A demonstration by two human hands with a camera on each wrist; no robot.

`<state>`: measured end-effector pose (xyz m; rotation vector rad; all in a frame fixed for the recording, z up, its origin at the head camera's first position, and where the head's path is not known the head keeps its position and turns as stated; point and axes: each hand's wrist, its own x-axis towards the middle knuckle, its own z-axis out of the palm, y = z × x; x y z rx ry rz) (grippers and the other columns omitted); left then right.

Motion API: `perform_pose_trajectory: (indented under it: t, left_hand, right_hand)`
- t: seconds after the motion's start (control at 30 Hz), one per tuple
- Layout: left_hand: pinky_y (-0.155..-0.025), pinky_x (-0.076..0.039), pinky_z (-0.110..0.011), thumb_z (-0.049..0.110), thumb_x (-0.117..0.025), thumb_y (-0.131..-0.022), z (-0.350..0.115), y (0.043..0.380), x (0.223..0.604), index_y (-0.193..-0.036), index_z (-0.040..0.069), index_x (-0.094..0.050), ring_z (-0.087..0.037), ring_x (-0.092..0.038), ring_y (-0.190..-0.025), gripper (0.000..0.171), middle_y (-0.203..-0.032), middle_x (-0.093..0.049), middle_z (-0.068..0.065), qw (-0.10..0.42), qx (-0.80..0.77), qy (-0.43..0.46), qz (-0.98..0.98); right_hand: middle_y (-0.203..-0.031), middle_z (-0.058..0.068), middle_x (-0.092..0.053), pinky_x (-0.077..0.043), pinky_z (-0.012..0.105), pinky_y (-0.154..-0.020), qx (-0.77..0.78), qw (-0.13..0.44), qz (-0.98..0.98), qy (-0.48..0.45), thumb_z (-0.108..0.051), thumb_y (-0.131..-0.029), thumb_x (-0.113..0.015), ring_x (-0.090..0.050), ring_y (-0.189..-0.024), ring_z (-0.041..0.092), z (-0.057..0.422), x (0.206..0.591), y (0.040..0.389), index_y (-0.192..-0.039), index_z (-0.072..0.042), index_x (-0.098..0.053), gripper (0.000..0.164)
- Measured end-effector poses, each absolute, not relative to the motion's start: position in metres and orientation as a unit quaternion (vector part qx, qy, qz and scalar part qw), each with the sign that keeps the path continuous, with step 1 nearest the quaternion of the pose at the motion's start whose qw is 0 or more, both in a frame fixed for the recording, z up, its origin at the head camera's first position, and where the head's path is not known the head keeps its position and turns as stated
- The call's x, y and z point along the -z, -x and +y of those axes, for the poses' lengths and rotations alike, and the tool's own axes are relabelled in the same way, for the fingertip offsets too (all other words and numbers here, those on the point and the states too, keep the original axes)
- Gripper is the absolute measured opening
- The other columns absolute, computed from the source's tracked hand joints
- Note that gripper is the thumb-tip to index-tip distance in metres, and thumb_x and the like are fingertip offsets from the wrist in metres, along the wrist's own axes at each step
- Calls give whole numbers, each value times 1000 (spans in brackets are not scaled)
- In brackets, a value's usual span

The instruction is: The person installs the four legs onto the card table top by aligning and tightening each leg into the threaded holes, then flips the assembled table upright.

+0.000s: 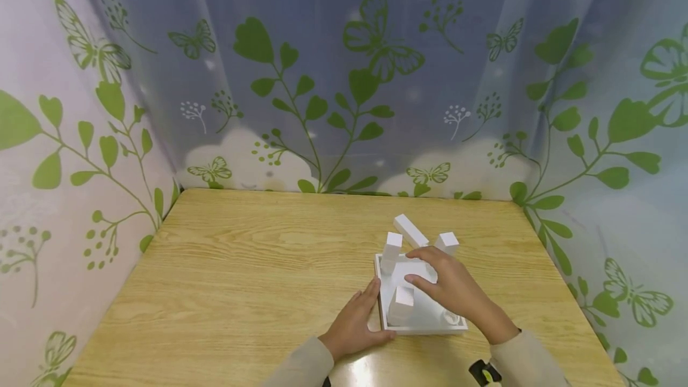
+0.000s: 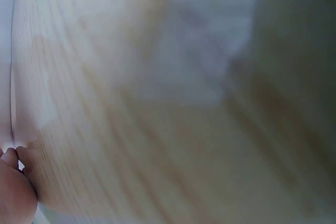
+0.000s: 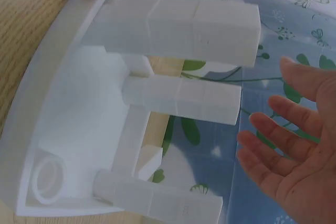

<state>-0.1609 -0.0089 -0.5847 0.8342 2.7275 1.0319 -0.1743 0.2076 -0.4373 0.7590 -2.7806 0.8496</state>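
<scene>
A shallow white square base (image 1: 424, 331) with a raised rim lies on the wooden table. Three white square legs stand up from its corners: the near-left leg (image 1: 402, 306), the far-left leg (image 1: 391, 254) and the far-right leg (image 1: 447, 243). In the near-right corner is a bare round socket (image 3: 49, 179). My left hand (image 1: 355, 324) rests along the base's left side, fingers extended, thumb at the front edge. Above the base hovers my right hand (image 1: 457, 285), fingers loosely spread and holding nothing. The right wrist view shows its fingers apart from the legs.
Behind the base, a loose white leg (image 1: 411, 230) lies on the wooden table (image 1: 242, 267). A patterned curtain (image 1: 322, 106) with leaves and butterflies hangs at the back and both sides. The left wrist view is mostly blurred table surface.
</scene>
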Motion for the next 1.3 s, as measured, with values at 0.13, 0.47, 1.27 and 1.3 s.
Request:
perform_pose_trajectory:
  t: [0.13,0.47,1.27,1.3]
  left_hand:
    - [-119,-19,-45,64,-63,-80,-9,161,585,-153,4,-11,-21,-24,-144,108,-159,-15,-8,53,-339,-274,898]
    - [-119,-17,-43,66,-63,-79,-9,161,584,-153,4,-11,-20,-24,-144,110,-159,-15,-9,55,-337,-272,900]
    - [-119,-19,-43,67,-59,-81,-10,161,590,-154,5,-10,-18,-23,-144,107,-159,-16,-8,53,-324,-278,903]
    - [-119,-20,-43,67,-59,-81,-11,161,589,-154,5,-11,-19,-23,-144,107,-159,-16,-9,50,-323,-278,903]
  right_hand:
    - [-119,9,-64,-51,51,-91,-284,77,-925,-240,-23,-87,-72,-59,-112,32,215,436,184,-120,-7,-62,37]
    - [-131,23,-52,-45,60,-93,-294,91,-936,-171,-14,-88,-70,-49,-120,44,247,435,219,-124,0,-58,41]
    - [-142,30,-42,-53,28,-88,-532,-150,-830,-74,-25,-98,-56,-47,-126,38,299,506,301,-140,9,-39,57]
    - [-141,32,-41,-54,24,-83,-537,-147,-826,-91,-22,-98,-56,-48,-125,39,298,509,302,-139,11,-39,55]
